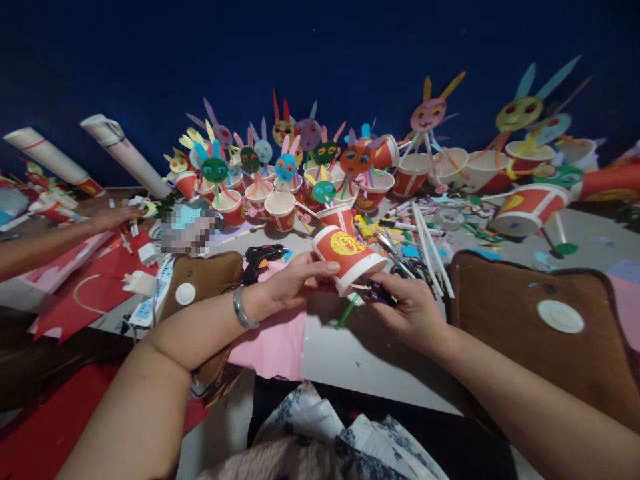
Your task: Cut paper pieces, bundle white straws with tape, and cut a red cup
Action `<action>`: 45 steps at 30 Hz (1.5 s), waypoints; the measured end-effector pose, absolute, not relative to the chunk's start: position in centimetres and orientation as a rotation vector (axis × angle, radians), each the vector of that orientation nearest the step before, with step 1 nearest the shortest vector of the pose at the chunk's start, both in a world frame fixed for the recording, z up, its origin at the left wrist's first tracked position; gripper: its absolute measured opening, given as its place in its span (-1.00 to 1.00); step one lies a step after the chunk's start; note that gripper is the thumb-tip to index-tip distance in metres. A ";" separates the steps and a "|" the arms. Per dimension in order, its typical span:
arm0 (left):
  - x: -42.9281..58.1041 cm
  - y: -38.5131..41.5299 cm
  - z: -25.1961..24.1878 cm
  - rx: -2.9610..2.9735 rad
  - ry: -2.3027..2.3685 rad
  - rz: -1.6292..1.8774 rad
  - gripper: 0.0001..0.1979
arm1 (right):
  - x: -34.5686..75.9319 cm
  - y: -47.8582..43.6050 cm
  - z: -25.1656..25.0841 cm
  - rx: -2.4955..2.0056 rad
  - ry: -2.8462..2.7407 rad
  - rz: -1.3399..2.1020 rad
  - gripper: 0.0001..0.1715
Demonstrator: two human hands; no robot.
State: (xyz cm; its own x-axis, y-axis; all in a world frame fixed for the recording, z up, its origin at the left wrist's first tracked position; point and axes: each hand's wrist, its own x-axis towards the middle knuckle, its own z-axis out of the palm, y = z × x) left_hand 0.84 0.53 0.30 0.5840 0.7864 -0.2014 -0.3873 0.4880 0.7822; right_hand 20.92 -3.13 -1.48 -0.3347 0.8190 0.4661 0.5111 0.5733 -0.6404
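My left hand [297, 277] grips a red and white paper cup [345, 257] with a yellow print, tilted on its side above the table. In my right hand [413, 310] are dark-handled scissors [375, 291], their blades at the cup's lower rim. How far the blades reach into the cup is hidden. Below the cup, a green straw [347, 312] lies on the table. Pink paper [280, 340] lies under my left forearm. Just behind my left hand rests a black hot glue gun [265, 252].
Several paper-cup figures with round coloured faces and long ears [280, 212] crowd the table's back. Brown cushions [525, 320] flank the work spot. White straws [433, 250] and another pair of scissors [400, 253] lie right of centre. Another person's arm [65, 233] reaches in at left, near a power strip [155, 297].
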 end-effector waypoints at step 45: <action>0.5 0.9 1.3 0.845 0.574 0.780 -0.68 | 20.9 -3.7 -2.1 -1.114 -1.868 0.433 -0.91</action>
State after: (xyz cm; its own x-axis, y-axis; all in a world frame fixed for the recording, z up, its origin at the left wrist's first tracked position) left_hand 0.49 0.92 1.33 0.5922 0.7933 -0.1413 -0.3716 0.4245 0.8257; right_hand 20.88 -3.69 -2.06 -0.1980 0.8339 0.5151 0.5221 0.5345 -0.6647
